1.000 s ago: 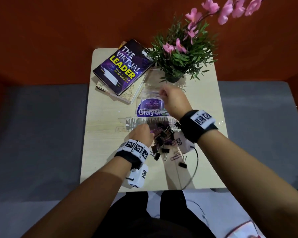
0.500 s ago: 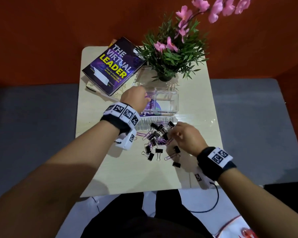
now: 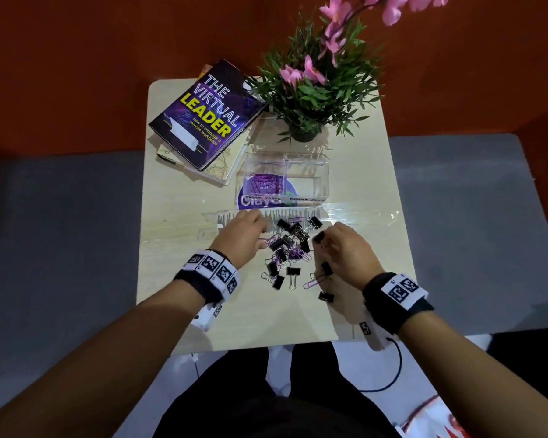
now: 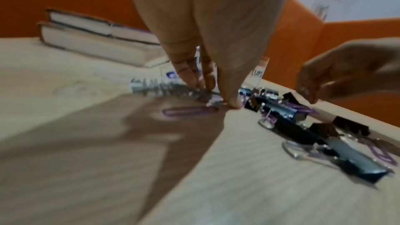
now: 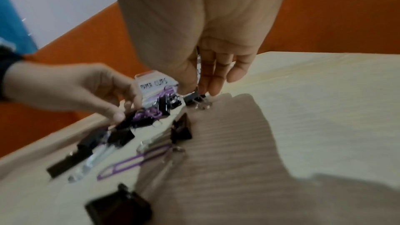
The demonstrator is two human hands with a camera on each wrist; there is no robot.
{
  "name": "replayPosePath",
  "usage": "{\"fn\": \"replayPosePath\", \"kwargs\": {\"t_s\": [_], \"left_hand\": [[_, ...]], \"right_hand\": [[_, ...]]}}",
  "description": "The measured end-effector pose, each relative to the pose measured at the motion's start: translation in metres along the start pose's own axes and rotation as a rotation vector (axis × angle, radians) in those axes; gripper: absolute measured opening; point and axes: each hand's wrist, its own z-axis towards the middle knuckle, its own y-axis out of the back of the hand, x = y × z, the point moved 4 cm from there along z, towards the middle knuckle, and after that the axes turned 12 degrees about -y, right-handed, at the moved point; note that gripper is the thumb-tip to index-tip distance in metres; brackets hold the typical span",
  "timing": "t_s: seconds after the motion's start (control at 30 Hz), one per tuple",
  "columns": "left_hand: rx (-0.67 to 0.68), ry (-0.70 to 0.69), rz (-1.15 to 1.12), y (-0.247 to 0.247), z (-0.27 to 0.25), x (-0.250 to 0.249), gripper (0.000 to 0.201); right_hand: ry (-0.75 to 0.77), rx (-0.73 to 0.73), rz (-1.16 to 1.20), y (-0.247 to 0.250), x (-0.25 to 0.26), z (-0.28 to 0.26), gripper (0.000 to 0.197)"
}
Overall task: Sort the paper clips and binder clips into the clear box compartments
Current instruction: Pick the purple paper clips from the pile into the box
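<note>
A clear two-compartment box (image 3: 320,172) stands mid-table; its left compartment holds purple paper clips (image 3: 262,183), and its right one looks empty. In front of it lies a mixed pile of black binder clips (image 3: 290,240) and purple paper clips (image 3: 298,255). My left hand (image 3: 260,238) reaches down at the pile's left edge, thumb and fingers (image 4: 234,103) closing on a purple paper clip (image 4: 213,101). My right hand (image 3: 322,241) is at the pile's right side and pinches a black binder clip (image 5: 191,99) just above the table.
Stacked books (image 3: 203,121) lie at the back left and a potted plant (image 3: 304,134) at the back centre. A clear ruler (image 3: 231,218) lies between box and pile. Loose clips (image 3: 326,297) are scattered toward the table's front edge (image 3: 250,346).
My left hand has come back from the box's left compartment to the pile. My right hand stayed at the pile and now pinches a binder clip.
</note>
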Motion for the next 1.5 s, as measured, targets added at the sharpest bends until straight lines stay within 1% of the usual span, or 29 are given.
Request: {"fn": "replayPosePath", "kwargs": {"t_s": [0.07,0.1,0.17,0.27,0.33,0.37,0.43,0.5,0.57,0.63,0.7,0.77,0.87,0.97,1.03,1.07,1.17,1.27,1.3,1.37,1.43,1.5], "left_hand": [[-0.021,0.033,-0.052,-0.001,0.002,0.002,0.010],[-0.023,0.039,-0.072,-0.002,0.003,0.002,0.008],[-0.027,0.044,-0.104,-0.001,0.002,0.001,0.015],[-0.070,0.101,-0.189,-0.003,-0.002,0.007,0.018],[-0.111,0.184,-0.275,-0.005,-0.007,0.016,0.024],[-0.128,0.216,-0.299,-0.007,-0.009,0.019,0.025],[-0.158,0.240,-0.308,-0.008,-0.011,0.016,0.018],[-0.175,0.202,-0.256,-0.008,-0.010,0.004,0.011],[-0.177,0.168,-0.179,-0.011,-0.005,-0.004,0.018],[-0.168,0.188,-0.124,-0.014,0.001,-0.007,0.018],[-0.149,0.235,-0.127,-0.014,0.005,-0.006,0.010],[-0.134,0.249,-0.151,-0.013,0.004,-0.007,0.009],[-0.139,0.225,-0.176,-0.008,0.002,-0.011,0.006],[-0.173,0.248,-0.255,-0.002,-0.007,-0.005,0.006],[-0.199,0.272,-0.321,0.000,-0.018,0.004,0.017],[-0.197,0.278,-0.347,-0.001,-0.024,0.009,0.018],[-0.173,0.311,-0.376,-0.004,-0.040,0.021,0.024],[-0.184,0.371,-0.449,-0.012,-0.049,0.029,0.028],[-0.192,0.384,-0.463,-0.015,-0.050,0.031,0.026],[-0.198,0.394,-0.459,-0.018,-0.051,0.031,0.017],[-0.186,0.392,-0.402,-0.019,-0.051,0.027,0.010],[-0.195,0.355,-0.311,-0.019,-0.050,0.022,0.011]], "right_hand": [[-0.109,-0.039,0.292,0.008,-0.003,-0.005,0.011],[-0.137,-0.059,0.402,0.010,-0.002,-0.009,0.009],[-0.150,-0.037,0.484,0.010,0.008,-0.014,0.016],[-0.149,0.133,0.446,-0.002,0.028,-0.016,0.032],[-0.154,0.186,0.394,-0.011,0.036,-0.017,0.041],[-0.160,0.190,0.406,-0.014,0.038,-0.017,0.039],[-0.184,0.179,0.419,-0.020,0.039,-0.018,0.026],[-0.224,0.151,0.381,-0.027,0.039,-0.018,0.014],[-0.249,0.081,0.304,-0.031,0.038,-0.017,0.008],[-0.253,0.006,0.191,-0.034,0.038,-0.016,0.014],[-0.283,-0.014,0.157,-0.037,0.038,-0.014,0.017],[-0.288,-0.017,0.133,-0.038,0.039,-0.012,0.016],[-0.230,-0.053,0.087,-0.038,0.043,-0.011,0.012],[-0.200,-0.069,0.047,-0.035,0.040,-0.012,0.011],[-0.182,-0.076,0.059,-0.033,0.038,-0.013,0.005],[-0.176,-0.079,0.066,-0.031,0.038,-0.013,0.003],[-0.207,-0.055,0.108,-0.028,0.032,-0.014,0.021],[-0.255,-0.041,0.302,-0.025,0.024,-0.017,0.036],[-0.270,-0.045,0.385,-0.023,0.022,-0.018,0.036],[-0.301,-0.024,0.507,-0.017,0.020,-0.020,0.027],[-0.329,0.017,0.567,-0.013,0.015,-0.020,0.023],[-0.345,0.055,0.597,-0.012,0.008,-0.018,0.022]]}}
